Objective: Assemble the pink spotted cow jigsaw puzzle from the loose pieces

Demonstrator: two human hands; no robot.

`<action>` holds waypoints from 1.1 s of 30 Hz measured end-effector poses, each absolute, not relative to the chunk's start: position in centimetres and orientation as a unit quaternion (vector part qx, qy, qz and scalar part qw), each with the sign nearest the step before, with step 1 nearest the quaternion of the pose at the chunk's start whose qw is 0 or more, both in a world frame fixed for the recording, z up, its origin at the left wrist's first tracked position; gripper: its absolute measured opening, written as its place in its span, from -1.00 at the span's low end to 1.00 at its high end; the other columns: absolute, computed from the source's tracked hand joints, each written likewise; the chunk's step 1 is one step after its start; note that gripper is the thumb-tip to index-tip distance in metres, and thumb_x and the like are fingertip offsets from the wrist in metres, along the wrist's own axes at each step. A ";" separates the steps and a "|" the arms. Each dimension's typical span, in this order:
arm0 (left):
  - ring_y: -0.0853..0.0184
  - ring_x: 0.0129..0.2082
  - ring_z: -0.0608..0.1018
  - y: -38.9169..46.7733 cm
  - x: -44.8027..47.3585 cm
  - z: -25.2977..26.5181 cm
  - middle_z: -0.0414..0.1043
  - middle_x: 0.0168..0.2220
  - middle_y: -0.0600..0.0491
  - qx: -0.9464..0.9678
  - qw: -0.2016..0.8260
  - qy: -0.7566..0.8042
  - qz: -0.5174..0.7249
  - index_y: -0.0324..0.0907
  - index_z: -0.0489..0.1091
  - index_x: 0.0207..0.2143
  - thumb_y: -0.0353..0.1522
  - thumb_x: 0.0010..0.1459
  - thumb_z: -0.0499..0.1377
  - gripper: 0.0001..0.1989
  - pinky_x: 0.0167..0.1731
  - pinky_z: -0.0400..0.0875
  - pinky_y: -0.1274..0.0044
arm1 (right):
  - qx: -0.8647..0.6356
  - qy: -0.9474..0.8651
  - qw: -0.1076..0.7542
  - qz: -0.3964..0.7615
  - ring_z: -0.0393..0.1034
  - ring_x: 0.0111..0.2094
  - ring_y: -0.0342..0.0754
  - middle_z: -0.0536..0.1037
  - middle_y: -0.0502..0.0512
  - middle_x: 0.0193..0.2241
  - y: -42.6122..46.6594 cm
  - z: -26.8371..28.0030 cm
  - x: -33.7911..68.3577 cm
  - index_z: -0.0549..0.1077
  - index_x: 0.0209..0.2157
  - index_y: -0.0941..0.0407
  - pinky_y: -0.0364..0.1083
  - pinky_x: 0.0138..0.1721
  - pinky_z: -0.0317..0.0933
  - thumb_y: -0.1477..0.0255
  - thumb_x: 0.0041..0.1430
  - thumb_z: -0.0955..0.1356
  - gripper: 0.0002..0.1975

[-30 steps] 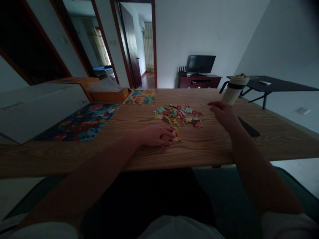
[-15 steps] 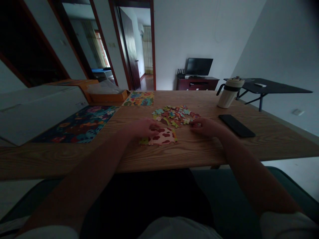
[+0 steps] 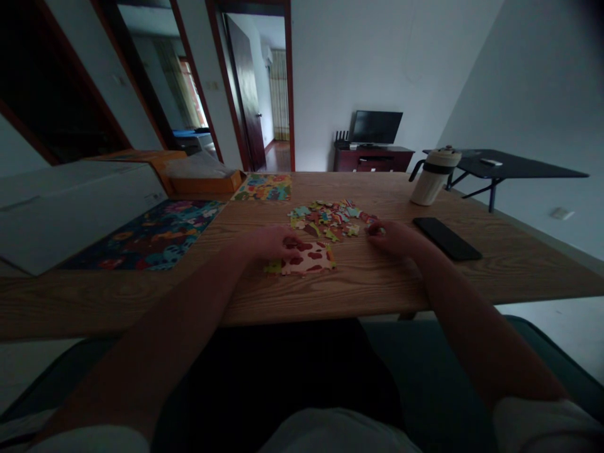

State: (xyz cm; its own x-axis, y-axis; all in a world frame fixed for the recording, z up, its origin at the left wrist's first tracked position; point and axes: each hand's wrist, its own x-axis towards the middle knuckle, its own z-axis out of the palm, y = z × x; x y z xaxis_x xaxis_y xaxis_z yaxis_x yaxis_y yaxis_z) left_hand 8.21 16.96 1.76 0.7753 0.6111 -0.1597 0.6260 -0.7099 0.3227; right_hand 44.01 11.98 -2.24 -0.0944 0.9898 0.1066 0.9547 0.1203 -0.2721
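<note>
A partly joined jigsaw puzzle (image 3: pixel 311 258), pink with dark red patches and yellow-green edges, lies flat near the front of the wooden table. My left hand (image 3: pixel 274 242) rests at its left side, fingers apart and reaching over its upper left part. Just beyond is a heap of loose jigsaw pieces (image 3: pixel 330 217) in mixed colours. At the right end of that heap, my right hand (image 3: pixel 394 239) has its fingertips closed on a small jigsaw piece (image 3: pixel 376 230), mostly covered by the fingers.
A dark phone (image 3: pixel 446 238) lies right of my right hand, with a cream jug (image 3: pixel 431 179) behind it. To the left are a dark picture sheet (image 3: pixel 151 239), a white box (image 3: pixel 80 207) and an orange tray (image 3: pixel 207 184). A bright picture sheet (image 3: pixel 264 187) lies farther back.
My right hand has shifted slightly right and away from me, and its fingers have drawn together at the edge of the heap. My left hand has stayed nearly still.
</note>
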 end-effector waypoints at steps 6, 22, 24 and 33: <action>0.20 -0.14 0.56 17.3 7.9 1.9 0.55 -0.03 -0.05 0.919 0.146 0.365 -0.013 -0.10 0.52 0.05 -0.08 0.28 0.10 -0.56 -0.15 0.37 0.45 | -0.673 -0.728 0.127 0.032 0.53 -0.19 0.12 0.64 0.18 -0.18 12.0 -2.5 44.1 0.58 -0.14 0.05 0.03 -0.12 0.32 0.36 0.19 0.32 -0.75; 0.09 0.10 0.48 18.5 7.0 1.5 0.45 0.16 -0.09 0.913 0.151 0.379 0.012 -0.09 0.43 0.17 0.07 0.13 0.22 -0.34 0.08 0.32 0.37 | -0.612 -0.784 0.103 -0.006 0.41 0.10 0.16 0.58 0.22 0.02 11.9 -2.5 41.3 0.51 0.09 0.07 0.11 0.18 0.16 0.21 0.33 0.28 -0.60; 0.13 0.03 0.52 18.0 7.5 1.6 0.47 0.13 -0.05 0.922 0.175 0.346 -0.002 -0.03 0.45 0.16 0.03 0.14 0.24 -0.40 0.01 0.35 0.41 | -0.605 -0.791 0.092 -0.003 0.41 0.09 0.14 0.60 0.18 -0.01 12.0 -2.5 41.1 0.55 0.02 0.03 0.12 0.18 0.17 0.21 0.34 0.27 -0.64; 0.09 0.23 0.35 16.4 9.1 1.4 0.37 0.23 -0.01 0.942 0.116 0.316 -0.004 0.11 0.43 0.19 -0.04 0.28 0.15 -0.53 0.21 0.17 0.30 | -0.633 -0.766 0.109 0.041 0.50 -0.02 0.12 0.61 0.22 -0.04 15.3 -0.7 43.9 0.56 0.01 0.07 0.07 0.07 0.29 0.30 0.31 0.32 -0.68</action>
